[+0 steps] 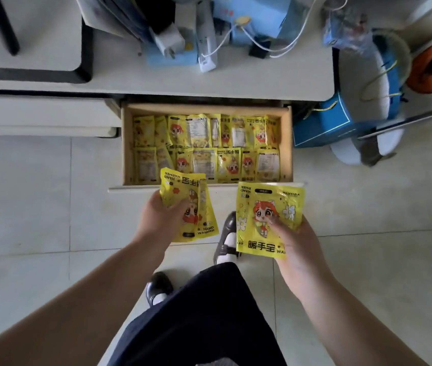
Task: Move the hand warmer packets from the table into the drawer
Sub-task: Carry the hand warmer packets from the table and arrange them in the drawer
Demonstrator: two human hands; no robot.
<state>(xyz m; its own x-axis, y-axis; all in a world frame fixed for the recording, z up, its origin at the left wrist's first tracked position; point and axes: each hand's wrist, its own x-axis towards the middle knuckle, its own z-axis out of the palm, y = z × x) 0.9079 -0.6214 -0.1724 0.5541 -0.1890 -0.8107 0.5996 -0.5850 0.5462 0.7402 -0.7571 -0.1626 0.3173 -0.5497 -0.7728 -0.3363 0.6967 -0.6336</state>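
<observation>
So the drawer (287, 143) is pulled out from under the tabletop (236, 80) and it's already packed with yellow hand warmer packets (207, 147), two rows of them lying flat, some face up, some showing the printed back. The left hand (156, 217) is just in front of the drawer's front edge, fingers curled around a small bunch of packets (191, 204); looks like more than one, can't tell exactly how many. The right hand (292, 241) is off to the right of that, also just short of the drawer front, thumb pinching down on a single packet (269, 220) with the cartoon side up. Behind the drawer, the tabletop has a white charger plug (168, 42), a power strip (205, 43) and white cables (270, 43). To the drawer's right there's a blue box (323, 122) on the floor.
</observation>
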